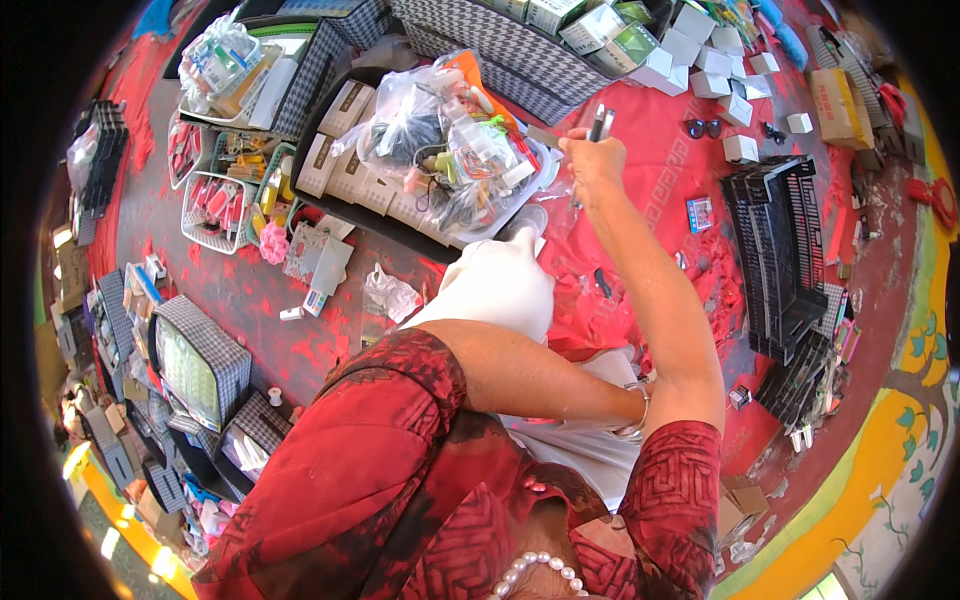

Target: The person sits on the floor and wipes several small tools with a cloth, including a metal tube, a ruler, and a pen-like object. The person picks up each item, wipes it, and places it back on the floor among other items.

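My right hand [594,168] is closed round a few slim, pen-like sticks [600,124], dark and silvery, whose ends stick up past the fingers. A thin end also shows below the hand. Just left of it lies a clear plastic tub [540,180] heaped with small bagged goods, cords and an orange piece. My left forearm [540,375] crosses my lap to the right. A bracelet [645,405] circles its wrist, while the left hand itself is hidden behind my right arm. My knee, in white trousers [500,285], is close to the tub.
The tub rests on a black box [380,225] of small cartons. White baskets [215,210] with small goods stand left. Black plastic crates [775,250] lean at right, with sunglasses [702,128] and small white boxes [715,75] beyond. Red sheeting [660,170] covers part of the surface.
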A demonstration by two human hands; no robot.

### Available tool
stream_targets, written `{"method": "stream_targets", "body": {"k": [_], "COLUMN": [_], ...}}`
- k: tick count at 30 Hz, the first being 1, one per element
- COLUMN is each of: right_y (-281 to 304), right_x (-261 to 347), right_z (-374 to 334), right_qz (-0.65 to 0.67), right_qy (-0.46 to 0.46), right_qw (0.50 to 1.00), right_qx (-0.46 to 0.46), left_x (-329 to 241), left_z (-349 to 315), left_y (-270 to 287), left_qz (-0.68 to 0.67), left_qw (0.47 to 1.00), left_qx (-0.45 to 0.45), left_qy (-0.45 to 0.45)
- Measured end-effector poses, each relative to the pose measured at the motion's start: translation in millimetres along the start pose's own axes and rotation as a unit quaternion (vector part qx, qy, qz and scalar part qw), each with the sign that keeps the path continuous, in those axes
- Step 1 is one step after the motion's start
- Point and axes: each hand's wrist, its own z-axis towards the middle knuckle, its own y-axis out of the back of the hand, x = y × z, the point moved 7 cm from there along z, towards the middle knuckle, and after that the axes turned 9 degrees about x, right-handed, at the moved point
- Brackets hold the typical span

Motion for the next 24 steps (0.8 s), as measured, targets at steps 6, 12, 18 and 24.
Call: {"method": "stream_targets", "body": {"k": [6,12,18,24], "right_y": [-30.6,-36.9,8.6,121.0], "right_x": [-48.5,-51.6,18.6,80.2], "right_z": [35.9,39.6,-5.1,-103.6], "right_qz": [-0.202,-0.203,0.045,0.314], "right_qy": [0.015,-0.002,-0.119,-0.069], "right_qw": [0.979,0.971,0.962,0.895], "right_qx": [0.032,0.128,0.243,0.309], "left_x": [3.2,11.9,-0.9,-53.3], "left_z": [19.5,42.3,84.8,35.2], "left_y": [-10.0,-5.5,28.7,59.6], "left_qz": [-0.049,-0.092,-0.147,-0.109], "left_qw": [0.997,0.989,0.964,0.976], "left_qx": [0.058,0.084,0.103,0.022], "left_qy": [-0.030,-0.080,-0.196,-0.186]}}
